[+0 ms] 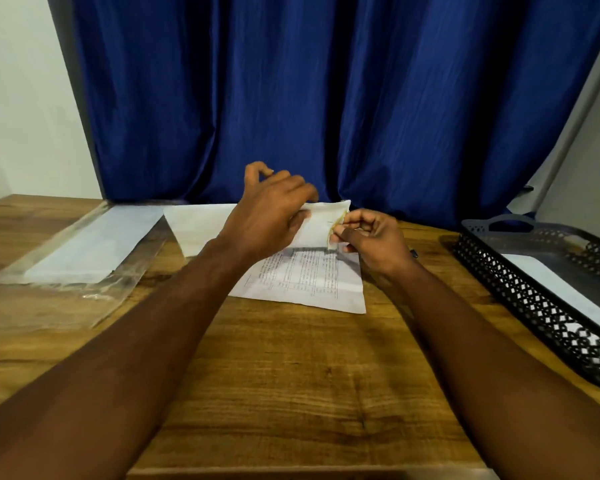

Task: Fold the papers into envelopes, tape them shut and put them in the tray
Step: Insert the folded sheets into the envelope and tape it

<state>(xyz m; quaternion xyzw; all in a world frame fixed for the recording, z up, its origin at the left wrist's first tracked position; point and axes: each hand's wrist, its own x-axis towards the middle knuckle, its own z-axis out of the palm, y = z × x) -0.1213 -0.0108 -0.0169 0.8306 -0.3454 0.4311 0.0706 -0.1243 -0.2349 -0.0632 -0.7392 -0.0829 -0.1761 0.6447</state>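
A folded white paper envelope (321, 225) is lifted a little above the table's far middle. My left hand (269, 211) grips its left side. My right hand (369, 237) pinches its right edge, where a strip of yellowish tape (336, 225) shows. Under it lies a printed sheet (305, 278) flat on the wooden table (291, 375). Another blank white sheet (194, 225) lies further back to the left. The black perforated tray (548, 306) stands at the right with a white envelope (561, 289) inside.
A clear plastic sleeve (80, 258) holding white paper lies at the left of the table. A blue curtain (326, 98) hangs right behind the table's far edge. A small dark object (413, 252) peeks out behind my right wrist.
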